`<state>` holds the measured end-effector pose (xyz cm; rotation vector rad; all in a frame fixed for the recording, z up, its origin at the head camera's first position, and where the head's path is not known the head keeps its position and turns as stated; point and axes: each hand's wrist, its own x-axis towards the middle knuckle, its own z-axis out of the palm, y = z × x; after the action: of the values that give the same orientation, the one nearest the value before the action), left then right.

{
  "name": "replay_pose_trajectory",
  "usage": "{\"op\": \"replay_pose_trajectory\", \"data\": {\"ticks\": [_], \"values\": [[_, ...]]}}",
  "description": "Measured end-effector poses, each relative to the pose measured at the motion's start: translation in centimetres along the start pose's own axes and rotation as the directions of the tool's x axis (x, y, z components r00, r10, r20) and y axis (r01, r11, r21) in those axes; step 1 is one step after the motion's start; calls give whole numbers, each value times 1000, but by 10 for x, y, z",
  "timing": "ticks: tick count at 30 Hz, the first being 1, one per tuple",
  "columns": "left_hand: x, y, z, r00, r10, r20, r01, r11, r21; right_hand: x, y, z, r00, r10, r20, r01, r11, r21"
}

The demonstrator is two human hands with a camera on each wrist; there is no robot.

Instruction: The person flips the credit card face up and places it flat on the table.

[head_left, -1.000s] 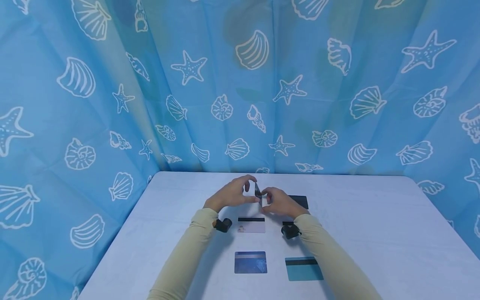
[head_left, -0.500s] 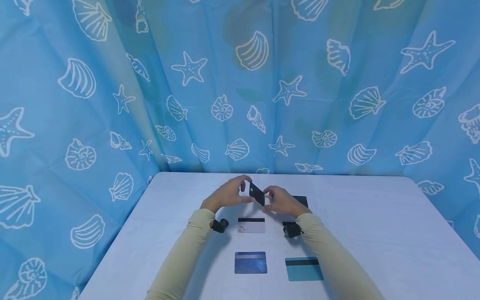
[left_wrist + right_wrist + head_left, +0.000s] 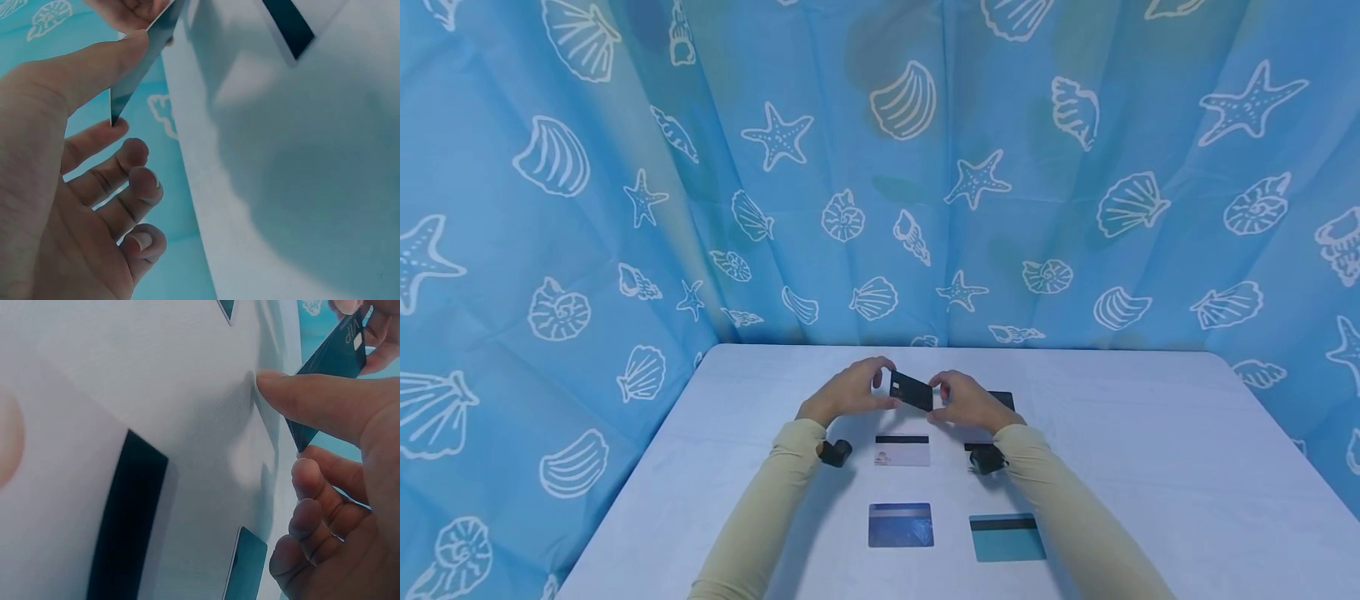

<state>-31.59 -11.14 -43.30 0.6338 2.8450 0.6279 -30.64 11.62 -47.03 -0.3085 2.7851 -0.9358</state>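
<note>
A black card [image 3: 912, 390] with a small pale chip is held above the far part of the table, tilted and spanning both hands. My left hand [image 3: 848, 388] pinches its left end between thumb and index finger. At the opposite end, my right hand [image 3: 962, 401] pinches it the same way. In the right wrist view, the card [image 3: 340, 347] shows "VIP" lettering near its chip. The left wrist view shows the card [image 3: 147, 65] nearly edge-on, the other fingers loosely curled. A second black card [image 3: 1004, 400] lies on the table, partly hidden behind my right hand.
On the white table [image 3: 1150, 467] lie a pale card with a black stripe [image 3: 902, 454], a blue card [image 3: 901, 529] and a teal card [image 3: 1004, 546]. Another striped card is mostly covered by the right wrist camera [image 3: 987, 459]. A blue shell-print curtain [image 3: 842, 275] stands behind.
The held card has turned from nearly edge-on to showing its black chip face to the head view. My left hand has moved slightly left; the right hand has shifted little.
</note>
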Motion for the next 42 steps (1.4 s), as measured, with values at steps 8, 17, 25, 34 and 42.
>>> {"op": "replay_pose_trajectory", "data": {"ticks": [8,17,25,34,42], "values": [[-1,-5,2,999,-32,17,32,999,16,3,0,0,1000,5,15,-4,1000,-16],[2,-13,8,997,-62,38,61,997,40,5,-1,-1,1000,2,24,-1,998,-58],[6,-18,14,994,-100,53,97,994,50,6,-4,-3,999,-8,46,11,997,-75],[6,-17,13,993,-100,70,95,993,73,7,-6,-4,998,-1,61,7,996,-93],[5,-19,14,992,-98,82,93,993,70,8,-6,-5,997,2,72,3,997,-77]]}}
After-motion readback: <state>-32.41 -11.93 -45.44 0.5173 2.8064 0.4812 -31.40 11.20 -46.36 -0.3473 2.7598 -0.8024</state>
